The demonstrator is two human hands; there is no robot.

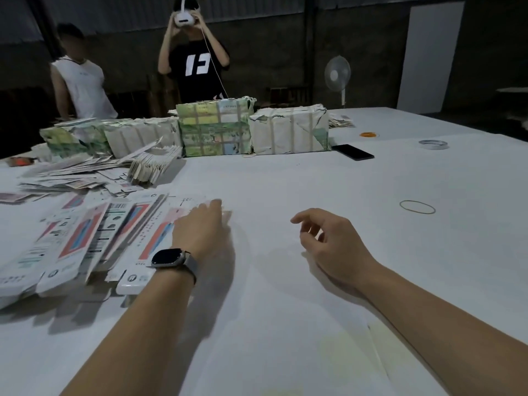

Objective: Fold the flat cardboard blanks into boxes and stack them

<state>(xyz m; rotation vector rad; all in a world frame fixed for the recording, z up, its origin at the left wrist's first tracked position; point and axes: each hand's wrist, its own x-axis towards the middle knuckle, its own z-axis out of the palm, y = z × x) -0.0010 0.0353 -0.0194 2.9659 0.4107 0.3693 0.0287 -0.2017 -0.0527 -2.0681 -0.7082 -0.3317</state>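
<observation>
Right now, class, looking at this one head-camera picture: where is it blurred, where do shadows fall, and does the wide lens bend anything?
In the head view, the left hand and the printed flat cardboard blanks under it are smeared by motion; the right hand is sharper. Soft shadows lie under both forearms on the white table. The background is dim. The table's far edge bows, a wide-angle distortion.

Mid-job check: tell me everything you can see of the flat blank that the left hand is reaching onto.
The flat blank is a long, narrow piece of white printed card with a pink-red panel down its length and small dark print, blurred beyond reading. It lies unfolded on the white table, at the right edge of a loose spread of similar blanks, its near end showing a tab with a round mark. The left hand rests on its far end, fingers stretched forward. The right hand is off it, holding nothing.
</observation>
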